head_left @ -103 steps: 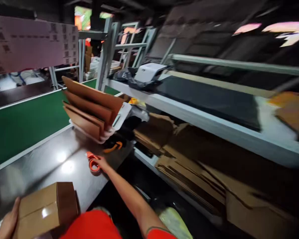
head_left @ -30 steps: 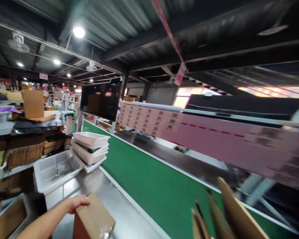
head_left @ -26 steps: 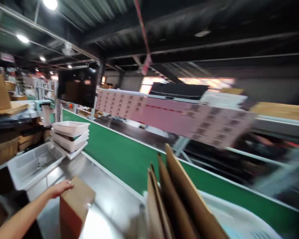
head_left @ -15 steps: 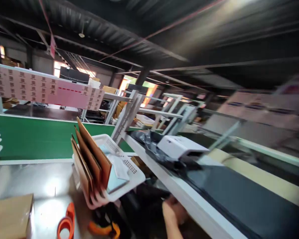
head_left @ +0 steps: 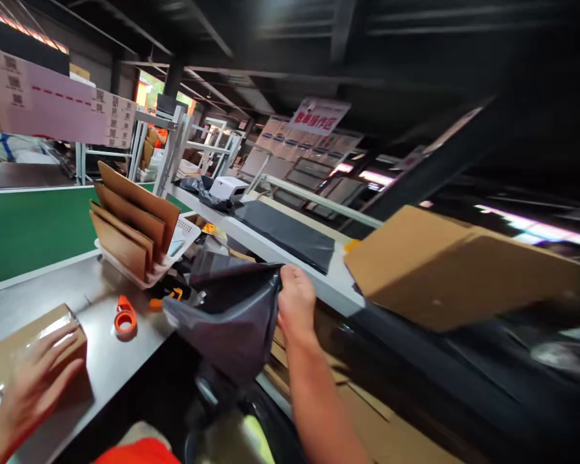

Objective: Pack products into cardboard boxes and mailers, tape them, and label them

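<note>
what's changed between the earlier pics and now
The right hand has let go of the orange tape dispenser, which now lies on the metal table, and has taken hold of a dark plastic bag. The left hand is still on the cardboard box, and the cardboard sheets still stand in the white basket.

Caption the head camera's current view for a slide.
Left hand on a taped carton, right hand gripping a dark plastic bag.

One head-worn view looks forward and down over the metal table (head_left: 147, 338) nearby.
</note>
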A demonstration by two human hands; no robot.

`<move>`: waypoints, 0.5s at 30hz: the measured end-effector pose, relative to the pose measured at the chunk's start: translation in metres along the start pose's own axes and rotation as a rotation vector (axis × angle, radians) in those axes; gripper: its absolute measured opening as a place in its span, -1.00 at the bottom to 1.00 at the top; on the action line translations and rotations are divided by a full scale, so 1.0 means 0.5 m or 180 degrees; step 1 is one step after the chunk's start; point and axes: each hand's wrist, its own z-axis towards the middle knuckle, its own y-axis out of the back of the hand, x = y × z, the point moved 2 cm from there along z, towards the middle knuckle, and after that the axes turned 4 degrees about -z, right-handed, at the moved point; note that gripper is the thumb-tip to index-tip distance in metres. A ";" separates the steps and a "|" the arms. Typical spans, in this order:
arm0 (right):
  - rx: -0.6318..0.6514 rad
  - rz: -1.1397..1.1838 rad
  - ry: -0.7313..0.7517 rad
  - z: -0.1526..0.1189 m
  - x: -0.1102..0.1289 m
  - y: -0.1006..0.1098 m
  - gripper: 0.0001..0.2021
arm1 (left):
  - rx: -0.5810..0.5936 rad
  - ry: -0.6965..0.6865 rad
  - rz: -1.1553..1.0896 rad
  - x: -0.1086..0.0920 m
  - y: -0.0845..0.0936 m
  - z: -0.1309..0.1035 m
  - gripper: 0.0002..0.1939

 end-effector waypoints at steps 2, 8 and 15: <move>0.0389 0.0012 -0.0068 -0.057 0.081 0.036 -0.44 | 0.0473 0.0377 -0.0641 -0.057 -0.052 0.036 -0.34; 0.0959 -0.0363 0.0106 -0.234 0.228 0.112 -0.49 | 0.1534 0.0279 -0.1908 -0.234 -0.190 0.081 0.08; 0.1236 -0.1413 0.0803 -0.260 0.209 0.150 -0.57 | 0.1416 0.1303 -0.2622 -0.246 -0.136 0.107 -0.65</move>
